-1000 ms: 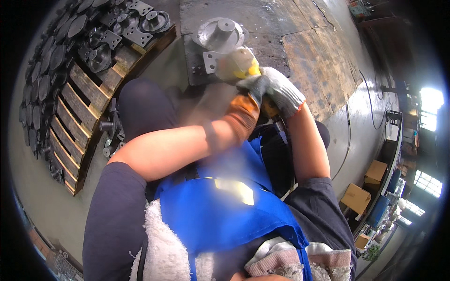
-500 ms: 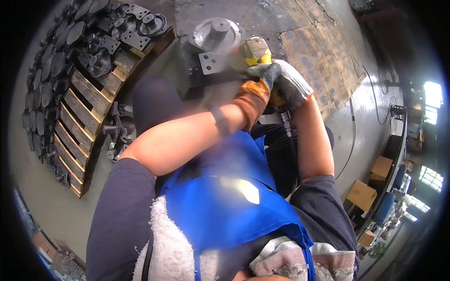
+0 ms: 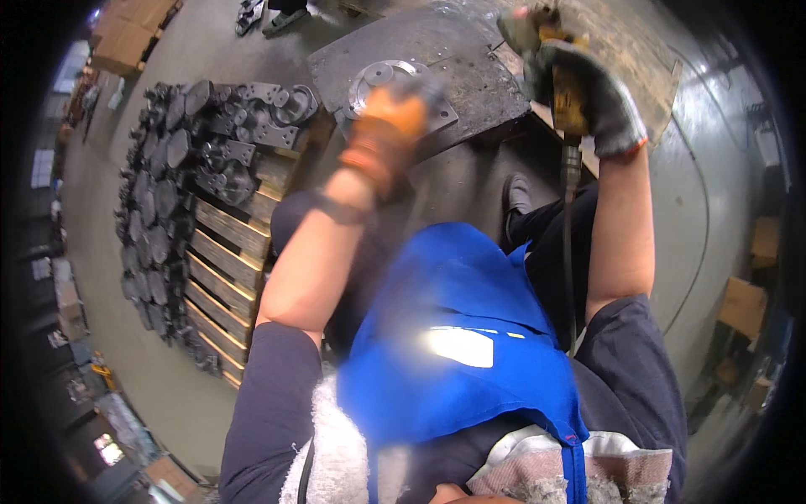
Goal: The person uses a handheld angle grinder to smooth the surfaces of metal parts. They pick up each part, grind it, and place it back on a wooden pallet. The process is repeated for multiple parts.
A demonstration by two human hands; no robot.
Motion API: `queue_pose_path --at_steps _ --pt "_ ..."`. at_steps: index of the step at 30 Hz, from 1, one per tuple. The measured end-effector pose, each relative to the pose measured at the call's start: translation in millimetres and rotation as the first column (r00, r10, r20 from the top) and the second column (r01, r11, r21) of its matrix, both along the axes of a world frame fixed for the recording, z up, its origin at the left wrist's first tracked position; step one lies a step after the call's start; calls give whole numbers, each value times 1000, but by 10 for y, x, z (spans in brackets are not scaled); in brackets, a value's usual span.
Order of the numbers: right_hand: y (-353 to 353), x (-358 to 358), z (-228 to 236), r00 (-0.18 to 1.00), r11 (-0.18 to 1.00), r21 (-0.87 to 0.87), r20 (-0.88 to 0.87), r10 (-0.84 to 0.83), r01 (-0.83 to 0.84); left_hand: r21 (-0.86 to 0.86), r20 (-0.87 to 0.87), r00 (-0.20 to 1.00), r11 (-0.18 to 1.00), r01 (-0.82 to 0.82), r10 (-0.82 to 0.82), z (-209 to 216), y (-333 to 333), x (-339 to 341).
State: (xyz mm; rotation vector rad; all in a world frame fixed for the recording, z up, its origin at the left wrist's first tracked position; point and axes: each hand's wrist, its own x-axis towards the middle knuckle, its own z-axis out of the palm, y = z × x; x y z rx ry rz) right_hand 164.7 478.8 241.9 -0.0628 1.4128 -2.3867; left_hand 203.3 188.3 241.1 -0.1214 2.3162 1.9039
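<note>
My right hand point(image 3: 609, 101), in a grey-white knit glove with dark coating, is wrapped round the yellow body of an air grinder point(image 3: 571, 101). It holds the tool raised at the right of the bench, and a dark hose point(image 3: 568, 244) runs down from its lower end. My left hand point(image 3: 393, 118), in an orange glove with dark fingertips, is over the near side of a metal part point(image 3: 379, 74). That part has a round flange with a raised boss on a flat plate. Motion smears the left fingers, so their grip cannot be made out.
A dark steel bench top point(image 3: 478, 88) lies under the part, with worn wooden boarding point(image 3: 642, 63) on its right. At left, a wooden pallet point(image 3: 222, 273) carries many similar metal parts point(image 3: 159, 197). Cables cross the floor at right near cardboard boxes point(image 3: 743, 307). Another person's shoe point(image 3: 285, 21) shows at the top.
My hands were together at the grinder beside the part. The right hand has carried the grinder up and right; the left has left it and moved left onto the part. My view has shifted.
</note>
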Motion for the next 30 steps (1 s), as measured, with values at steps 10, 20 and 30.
queue_pose_path --at_steps 10,20,30 --pt "-48 -173 148 932 857 -368 167 -322 362 -864 201 968 494 102 153 -867 -824 -1053" --pt "78 -131 115 850 854 -215 366 -379 473 -896 -32 976 439 68 -217 -879 -177 -1327" --pt "187 -142 -56 895 931 -29 287 -342 365 -948 -98 947 319 5 -306 -838 -189 -955"
